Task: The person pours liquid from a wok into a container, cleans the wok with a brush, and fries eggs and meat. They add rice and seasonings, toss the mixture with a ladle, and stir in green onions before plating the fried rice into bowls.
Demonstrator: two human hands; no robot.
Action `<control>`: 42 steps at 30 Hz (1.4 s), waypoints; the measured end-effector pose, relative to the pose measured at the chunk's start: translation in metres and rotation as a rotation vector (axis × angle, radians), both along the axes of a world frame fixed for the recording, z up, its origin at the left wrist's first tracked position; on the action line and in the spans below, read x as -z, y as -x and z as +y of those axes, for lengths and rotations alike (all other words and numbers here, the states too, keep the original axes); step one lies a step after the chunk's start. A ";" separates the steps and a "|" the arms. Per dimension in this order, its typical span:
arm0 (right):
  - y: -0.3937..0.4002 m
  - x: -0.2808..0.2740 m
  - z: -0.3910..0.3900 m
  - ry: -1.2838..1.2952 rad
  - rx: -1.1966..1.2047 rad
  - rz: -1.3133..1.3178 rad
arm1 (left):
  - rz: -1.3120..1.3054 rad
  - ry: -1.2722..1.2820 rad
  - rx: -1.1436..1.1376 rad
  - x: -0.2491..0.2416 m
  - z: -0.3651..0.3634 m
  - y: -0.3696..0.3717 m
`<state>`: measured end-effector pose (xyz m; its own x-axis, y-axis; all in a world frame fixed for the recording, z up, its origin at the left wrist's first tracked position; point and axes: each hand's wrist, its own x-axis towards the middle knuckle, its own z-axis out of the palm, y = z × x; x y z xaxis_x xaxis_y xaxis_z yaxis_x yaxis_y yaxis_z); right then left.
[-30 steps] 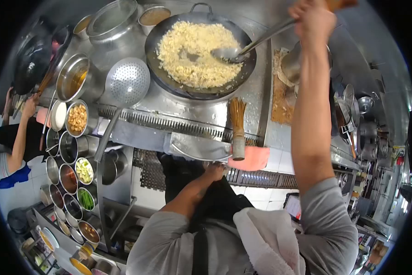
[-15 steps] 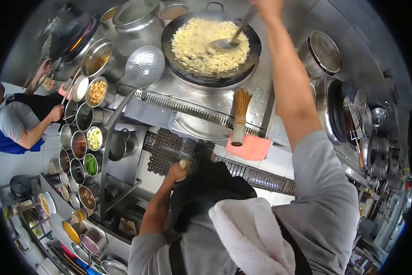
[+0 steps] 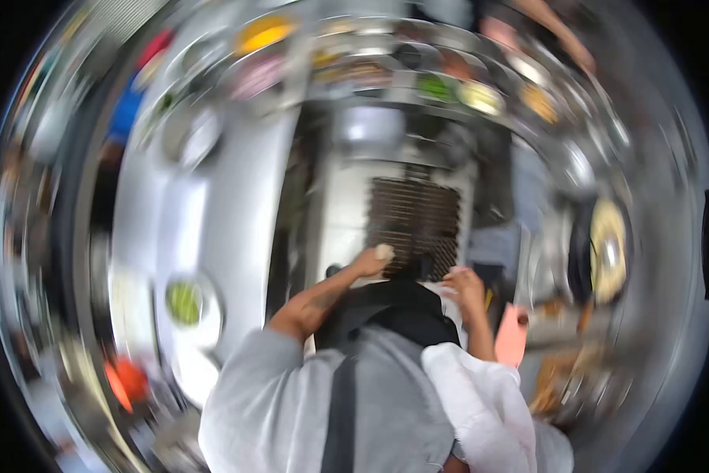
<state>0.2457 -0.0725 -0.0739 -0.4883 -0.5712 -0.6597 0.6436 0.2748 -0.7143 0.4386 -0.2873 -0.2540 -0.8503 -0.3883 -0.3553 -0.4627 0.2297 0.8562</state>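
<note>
My left hand is closed around a small pale wad in front of my black apron. Blur hides what kind of thing the wad is. To its right, my right hand hovers at waist height with fingers curled in; whether anything is in them I cannot make out. The wok stands on the stove at the right, with pale yellow chopped food inside and a shiny ladle lying on it.
A steel counter runs along my left, carrying a bowl of green food. Several ingredient pots, one with green pieces, line the far side. A dark mat covers the floor ahead. A co-worker's arm shows at top right.
My view has swung left, away from the stove, so the wok now appears at the right. My right hand has let go of the ladle and come down to my waist. My left hand keeps the wad.
</note>
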 end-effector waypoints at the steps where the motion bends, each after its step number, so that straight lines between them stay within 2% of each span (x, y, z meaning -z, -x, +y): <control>1: -0.047 0.008 -0.044 -0.032 -0.340 0.150 | -0.151 0.012 -0.075 -0.004 0.005 -0.029; 2: -0.083 0.005 -0.083 -0.010 -0.781 0.449 | -0.164 -0.021 -0.141 0.012 0.008 -0.054; 3: -0.126 -0.011 -0.118 0.050 -0.969 0.614 | -0.189 -0.156 -0.163 0.038 0.008 -0.077; 4: -0.156 -0.009 -0.149 0.174 -1.152 0.840 | 0.076 -0.179 -0.216 0.006 0.008 -0.108; 5: -0.185 -0.022 -0.182 0.265 -1.292 0.841 | 0.339 -0.182 -0.253 -0.034 0.009 -0.137; 7: -0.251 -0.031 -0.245 0.402 -1.487 0.906 | 0.407 0.218 -0.612 -0.045 0.013 -0.161; 8: -0.287 -0.068 -0.271 0.392 -1.568 0.824 | -0.098 -0.013 -0.632 -0.066 0.016 -0.183; 9: -0.321 -0.058 -0.295 0.547 -1.580 0.946 | -0.096 -0.016 -0.664 -0.092 0.013 -0.200; 10: -0.361 -0.080 -0.308 0.495 -1.623 0.967 | -0.111 -0.128 -0.668 -0.118 0.009 -0.217; 11: -0.396 -0.098 -0.314 0.444 -1.668 0.757 | -0.128 -0.245 -0.663 -0.137 0.010 -0.229; 12: -0.429 -0.092 -0.319 0.376 -1.677 0.586 | -0.190 -0.258 -0.748 -0.148 0.012 -0.235; 13: -0.462 -0.089 -0.330 0.275 -1.817 0.597 | -0.189 -0.260 -0.752 -0.146 0.015 -0.238; 14: -0.489 -0.064 -0.328 0.128 -1.648 0.294 | 0.127 -0.225 -0.824 -0.139 0.020 -0.239; 15: -0.512 -0.034 -0.328 0.063 -1.552 0.154 | 0.445 -0.177 -0.872 -0.129 0.022 -0.241; 16: -0.524 -0.028 -0.327 0.031 -1.462 0.070 | 0.583 -0.337 -0.949 -0.082 0.035 -0.242; 17: -0.532 -0.019 -0.327 0.075 -1.375 0.097 | 0.719 -0.501 -1.007 -0.042 0.042 -0.242; 18: -0.539 -0.008 -0.327 0.122 -1.291 0.127 | 0.652 -0.351 -0.940 -0.074 0.036 -0.244; 19: -0.529 -0.026 -0.325 0.106 -1.269 0.039 | 0.589 -0.212 -0.863 -0.111 0.033 -0.245; 20: -0.514 -0.027 -0.327 0.129 -1.292 -0.103 | 0.590 -0.218 -0.807 -0.122 0.032 -0.241; 22: -0.444 -0.067 -0.323 0.175 -1.239 -0.122 | 0.418 -0.177 -0.933 -0.133 0.031 -0.231; 23: -0.401 -0.088 -0.321 0.222 -1.243 -0.156 | 0.418 -0.181 -0.882 -0.133 0.027 -0.229; 25: -0.293 -0.100 -0.312 0.251 -1.130 -0.017 | 0.385 -0.712 -0.906 -0.125 0.019 -0.223; 26: -0.223 -0.090 -0.305 0.327 -1.038 -0.029 | 0.374 -0.703 -0.977 -0.111 0.017 -0.215; 27: -0.160 -0.127 -0.283 0.244 -0.903 0.122 | 0.322 -0.619 -0.931 -0.058 0.011 -0.215; 28: -0.093 -0.128 -0.260 0.283 -0.702 0.202 | 0.308 -0.772 -0.947 -0.078 0.005 -0.209; 29: -0.033 -0.156 -0.227 0.283 -0.501 0.320 | 0.199 -0.787 -0.957 -0.060 -0.006 -0.205; 30: 0.043 -0.152 -0.192 0.197 -0.360 0.573 | 0.186 -0.831 -0.862 -0.073 -0.015 -0.197; 31: 0.093 -0.182 -0.144 0.125 -0.166 0.796 | 0.166 -0.774 -0.958 -0.066 -0.017 -0.179; 32: 0.140 -0.201 -0.097 0.058 0.075 0.938 | 0.137 -0.737 -0.828 -0.068 -0.024 -0.165; 33: 0.203 -0.202 -0.043 -0.076 0.232 1.314 | 0.129 -0.698 -0.723 -0.072 -0.036 -0.146; 35: 0.244 -0.245 0.044 -0.385 0.613 1.482 | 0.047 -0.477 -0.498 -0.064 -0.046 -0.107; 36: 0.268 -0.245 0.077 -0.433 0.647 1.477 | 0.010 -0.496 -0.479 -0.091 -0.044 -0.076; 37: 0.295 -0.237 0.108 -0.725 0.717 1.706 | -0.101 -0.567 -0.538 -0.111 -0.042 -0.044; 38: 0.322 -0.226 0.133 -1.031 0.754 1.922 | -0.040 -0.632 -0.535 -0.102 -0.043 -0.019; 39: 0.343 -0.209 0.156 -1.059 0.753 1.908 | 0.017 -0.695 -0.536 -0.095 -0.044 0.001; 41: 0.377 -0.189 0.189 -1.286 0.466 1.727 | 0.037 -0.730 -0.401 -0.121 -0.040 0.042; 42: 0.374 -0.189 0.198 -1.196 0.583 1.603 | 0.041 -0.735 -0.422 -0.129 -0.038 0.058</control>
